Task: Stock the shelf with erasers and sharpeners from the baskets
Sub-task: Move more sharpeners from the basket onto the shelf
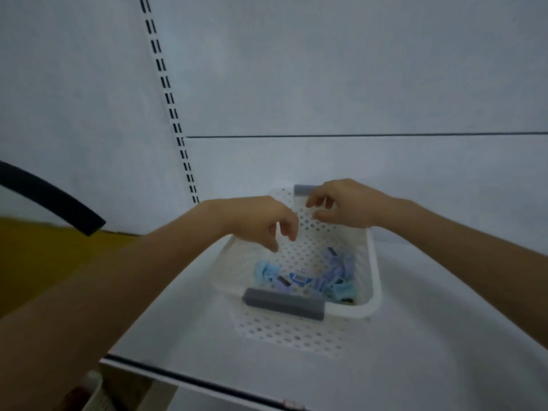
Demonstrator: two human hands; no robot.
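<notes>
Our left grip [264, 223] hangs over the basket [374, 262] at its ten o'clock edge, fingers loosely curled on nothing, and we judge it ready to dip in. The blue and lilac sharpeners [311, 277] lie heaped toward its six o'clock end on the shelf [444, 336]. Our right grip [347, 204] hovers at one o'clock, equally slack and empty.

A pale grey-white back panel [326, 69] fills the view under dim, cool light. A slotted upright [169, 93] runs down it, meeting a thin horizontal seam [355, 135]. Yellow floor [35, 256] shows at left, under a black curved tube [50, 197].
</notes>
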